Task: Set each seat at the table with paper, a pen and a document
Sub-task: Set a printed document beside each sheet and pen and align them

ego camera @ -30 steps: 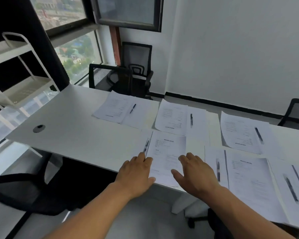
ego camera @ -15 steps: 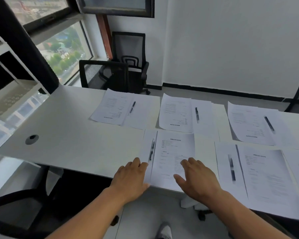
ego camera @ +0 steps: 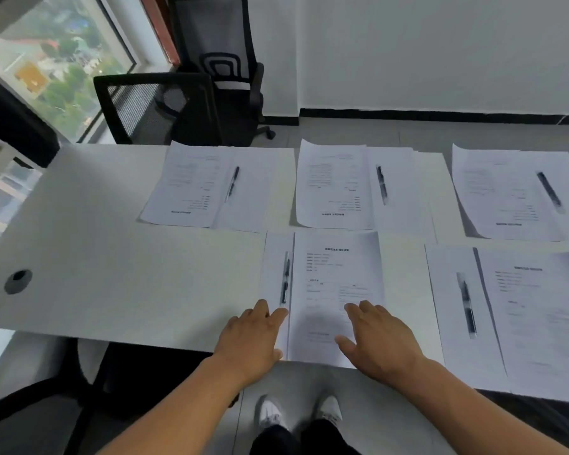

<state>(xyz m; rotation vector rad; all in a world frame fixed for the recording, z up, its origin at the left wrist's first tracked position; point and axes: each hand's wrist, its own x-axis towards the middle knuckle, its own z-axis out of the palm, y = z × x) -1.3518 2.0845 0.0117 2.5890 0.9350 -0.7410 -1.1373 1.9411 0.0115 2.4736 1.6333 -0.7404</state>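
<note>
At the near edge of the white table point(ego camera: 112, 257) lies a printed document point(ego camera: 335, 290) on top of blank paper point(ego camera: 273, 274), with a black pen point(ego camera: 285, 279) along the paper's exposed left strip. My left hand point(ego camera: 253, 333) rests flat on the paper's lower left corner, fingertips just below the pen. On the document's lower right part my right hand point(ego camera: 380, 339) lies flat with spread fingers. Neither hand grips anything. Several more sets of paper, document and pen lie to the right point(ego camera: 506, 307) and along the far side point(ego camera: 207, 185).
Two black mesh office chairs point(ego camera: 165, 110) stand behind the table's far left, by the window. A round cable hole point(ego camera: 18, 281) sits in the table's left part. A dark chair base shows under the near left edge. My feet point(ego camera: 299, 415) are visible below the table edge.
The camera has tilted down and moved closer to the table. Both hands stay flat on the near set and have slid slightly further onto it.
</note>
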